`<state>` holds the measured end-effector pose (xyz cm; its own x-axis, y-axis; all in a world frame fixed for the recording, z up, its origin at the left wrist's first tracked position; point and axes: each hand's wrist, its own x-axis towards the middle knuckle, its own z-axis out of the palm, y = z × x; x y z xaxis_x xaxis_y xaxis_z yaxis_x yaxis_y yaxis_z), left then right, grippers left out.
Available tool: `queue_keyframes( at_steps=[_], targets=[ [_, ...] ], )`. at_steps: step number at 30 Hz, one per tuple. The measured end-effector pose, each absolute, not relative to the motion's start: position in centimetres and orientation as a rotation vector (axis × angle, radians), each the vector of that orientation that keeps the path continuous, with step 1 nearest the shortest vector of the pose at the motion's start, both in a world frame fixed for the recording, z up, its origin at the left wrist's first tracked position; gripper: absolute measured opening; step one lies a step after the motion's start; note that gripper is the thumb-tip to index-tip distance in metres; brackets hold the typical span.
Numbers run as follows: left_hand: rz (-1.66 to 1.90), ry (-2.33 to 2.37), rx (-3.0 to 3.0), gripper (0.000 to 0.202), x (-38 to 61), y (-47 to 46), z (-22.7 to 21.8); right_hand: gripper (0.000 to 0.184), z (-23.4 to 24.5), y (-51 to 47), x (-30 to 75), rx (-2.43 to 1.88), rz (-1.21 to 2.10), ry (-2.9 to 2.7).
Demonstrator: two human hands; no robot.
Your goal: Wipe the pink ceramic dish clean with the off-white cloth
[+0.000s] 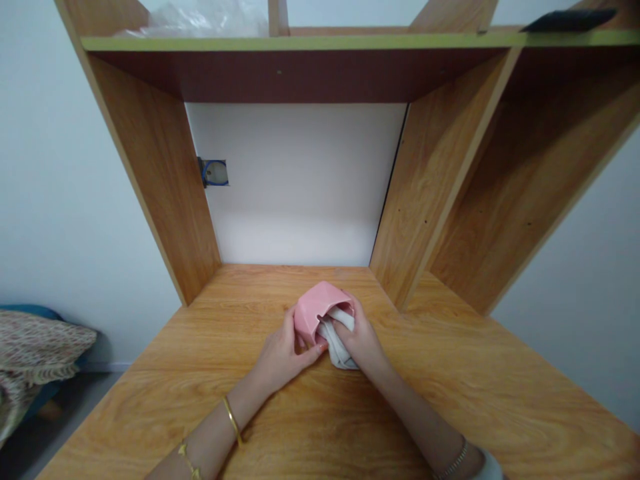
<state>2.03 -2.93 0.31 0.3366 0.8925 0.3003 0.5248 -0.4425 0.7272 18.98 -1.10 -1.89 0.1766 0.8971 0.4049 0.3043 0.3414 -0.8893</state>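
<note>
i see left hand clamped on glossy pink faceted container, tilted over brown wood-grain desk; right hand inside its opening with soft white cloth, fingertips hidden, can't tell grip.

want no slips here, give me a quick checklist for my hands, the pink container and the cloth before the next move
1. Left hand steadying the pink container: ok, it holds the side.
2. Opening within the right hand's reach: ok, that hand is at it with the cloth.
3. Right fingertips firmly on the cloth: cannot tell, they are hidden.
4. Cloth all inside: not ok, part hangs out.
5. Container resting on the desk: cannot tell from this angle.
6. Gold bangle clear of the cloth: ok, well apart.
</note>
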Motion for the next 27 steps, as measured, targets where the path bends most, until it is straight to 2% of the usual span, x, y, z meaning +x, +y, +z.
queue_keyframes(
  at_steps=[8,27],
  targets=[
    [0.985,1.322,2.151,0.063,1.7,-2.8,0.9,0.067,-2.0,-1.1,18.9,-1.374,0.603,-1.384],
    [0.988,1.390,2.327,0.058,1.3,-2.9,1.0,0.065,-0.1,-2.3,19.2,-1.651,0.361,-1.638]
  ],
)
